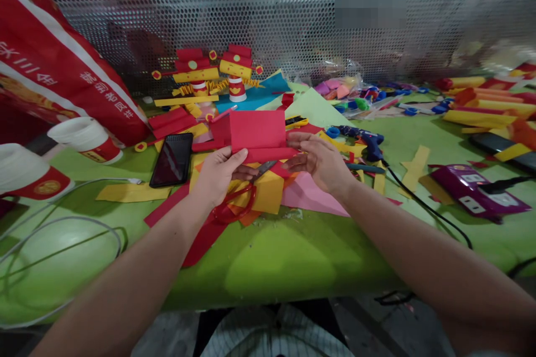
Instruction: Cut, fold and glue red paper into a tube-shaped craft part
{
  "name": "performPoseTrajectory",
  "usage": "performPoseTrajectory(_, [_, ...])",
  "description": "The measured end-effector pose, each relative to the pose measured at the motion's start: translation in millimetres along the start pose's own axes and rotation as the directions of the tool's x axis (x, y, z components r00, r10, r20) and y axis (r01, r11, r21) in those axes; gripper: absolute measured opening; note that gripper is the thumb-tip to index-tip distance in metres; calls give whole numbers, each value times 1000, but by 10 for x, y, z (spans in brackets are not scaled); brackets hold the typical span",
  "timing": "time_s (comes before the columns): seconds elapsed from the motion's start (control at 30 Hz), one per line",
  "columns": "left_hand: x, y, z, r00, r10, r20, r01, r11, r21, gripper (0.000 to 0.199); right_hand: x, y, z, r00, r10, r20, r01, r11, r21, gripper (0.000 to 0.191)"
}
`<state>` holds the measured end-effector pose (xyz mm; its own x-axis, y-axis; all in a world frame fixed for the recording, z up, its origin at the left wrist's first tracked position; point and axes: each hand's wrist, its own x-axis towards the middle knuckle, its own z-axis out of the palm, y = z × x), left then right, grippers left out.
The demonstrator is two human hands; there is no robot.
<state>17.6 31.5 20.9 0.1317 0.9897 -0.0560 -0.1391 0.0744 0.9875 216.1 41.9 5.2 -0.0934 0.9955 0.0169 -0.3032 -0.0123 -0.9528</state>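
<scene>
My left hand [218, 173] pinches a folded piece of red paper [258, 129] at its lower left corner, the thumb lying on the front. The paper stands upright, with a narrow folded strip along its bottom edge. At its right edge is my right hand [320, 162], fingers stretched out and a little apart; whether they touch the paper I cannot tell. Below the paper, red-handled scissors [237, 203] rest on yellow, orange and pink paper scraps [312, 195], their blades partly showing beside my left fingers. A black phone [171, 160] lies left of my left hand.
Two paper-cup figures [237, 89] with red hats stand behind the paper. White paper cups [84, 139] and a red bag [62, 56] are at the left. To the right are a blue glue gun [372, 145] with its cord, a purple power strip [477, 189] and rolled coloured paper [486, 106].
</scene>
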Motion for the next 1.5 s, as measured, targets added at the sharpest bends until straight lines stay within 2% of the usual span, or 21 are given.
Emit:
performPoseTrajectory(0.17, [-19,-1,22,1000,12,-4,-12,1000,8,24,-27,38,43,996,5,90,3,996,-85,54])
performPoseTrajectory(0.23, [-23,-6,31,1000,10,9,-10,1000,13,24,-25,64,60,994,26,110,-13,993,-119,50])
performPoseTrajectory(0.4, [-21,-24,33,999,-30,46,28,999,41,26,2,100,65,999,17,47,-11,991,-132,40])
performPoseTrajectory(0.57, [-22,-25,28,999,-30,37,28,997,68,31,18,103,60,999,18,31,-14,993,-113,40])
performPoseTrajectory(0.77, [-7,-31,33,1000,5,5,-5,998,70,29,-8,96,74,998,22,51,-17,996,-85,41])
performPoseTrajectory(0.93, [3,-43,35,999,44,0,-44,997,67,28,-42,69,77,992,66,106,-68,998,10,41])
performPoseTrajectory(1.1, [1,-37,29,999,28,20,-29,999,34,25,-33,68,72,989,114,91,-117,993,34,42])
performPoseTrajectory(1.27, [15,-37,4,999,47,22,-46,999,-10,27,-25,92,68,997,-70,-43,65,993,-98,43])
performPoseTrajectory(1.5, [-5,-36,31,997,63,48,-61,997,-41,32,8,158,24,948,-319,9,297,869,-395,22])
